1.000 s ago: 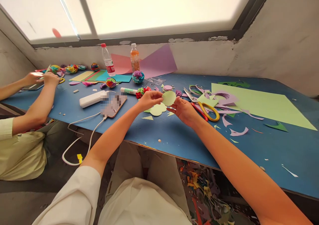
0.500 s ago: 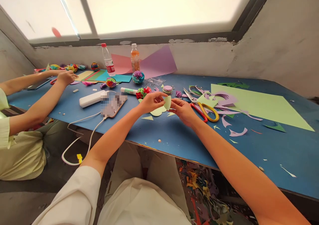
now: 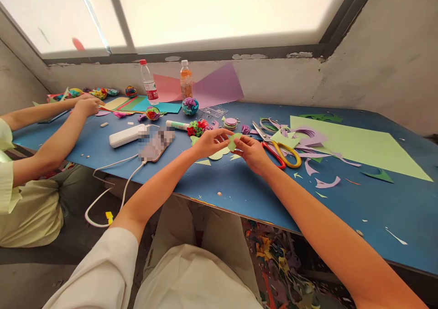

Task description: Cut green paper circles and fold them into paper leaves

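A small light green paper piece [image 3: 234,142] is held between my two hands above the blue table [image 3: 205,181]. My left hand [image 3: 212,142] pinches its left side with the fingertips. On its right side, my right hand [image 3: 252,152] grips it between thumb and fingers. Under and behind my left hand lie more light green paper shapes [image 3: 219,154]. Just to the right of my right hand are scissors with yellow handles [image 3: 288,155] and another pair with red handles [image 3: 274,156].
Purple scraps [image 3: 310,138] and a light green sheet [image 3: 369,149] lie at the right. A phone [image 3: 157,145], power bank [image 3: 126,136] and two bottles [image 3: 149,83] stand or lie left of centre. A co-worker's hands [image 3: 87,106] are at the far left.
The green paper piece has turned and now looks flatter and folded or curled between my fingers. My hands have shifted slightly. The co-worker's hands have moved a little left.
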Action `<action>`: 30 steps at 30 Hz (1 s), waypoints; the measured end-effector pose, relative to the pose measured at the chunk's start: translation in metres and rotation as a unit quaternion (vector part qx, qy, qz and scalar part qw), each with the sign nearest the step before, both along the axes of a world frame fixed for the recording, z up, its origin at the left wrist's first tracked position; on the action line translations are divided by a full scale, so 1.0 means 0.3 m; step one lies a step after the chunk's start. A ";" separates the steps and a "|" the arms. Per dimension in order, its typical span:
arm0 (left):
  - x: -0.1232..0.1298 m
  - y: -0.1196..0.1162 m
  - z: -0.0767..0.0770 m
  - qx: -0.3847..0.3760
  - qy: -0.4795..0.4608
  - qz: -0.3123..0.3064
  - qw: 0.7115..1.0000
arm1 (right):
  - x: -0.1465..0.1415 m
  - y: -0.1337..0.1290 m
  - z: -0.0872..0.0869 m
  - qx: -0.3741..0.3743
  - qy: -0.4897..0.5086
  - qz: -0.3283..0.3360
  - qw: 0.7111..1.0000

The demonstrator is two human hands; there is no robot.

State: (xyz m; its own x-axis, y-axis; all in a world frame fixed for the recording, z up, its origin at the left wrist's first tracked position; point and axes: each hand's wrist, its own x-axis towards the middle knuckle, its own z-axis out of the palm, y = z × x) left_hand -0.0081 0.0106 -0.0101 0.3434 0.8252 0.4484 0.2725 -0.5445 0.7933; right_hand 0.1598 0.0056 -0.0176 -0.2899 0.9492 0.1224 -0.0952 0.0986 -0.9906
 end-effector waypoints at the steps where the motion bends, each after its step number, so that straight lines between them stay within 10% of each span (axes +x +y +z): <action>1: 0.003 -0.002 0.000 -0.008 -0.007 -0.005 1.000 | 0.000 0.000 0.000 0.001 -0.001 -0.006 1.000; 30: 0.013 0.008 -0.013 -0.039 -0.080 -0.035 0.995 | -0.004 -0.011 0.008 0.004 -0.010 -0.036 0.999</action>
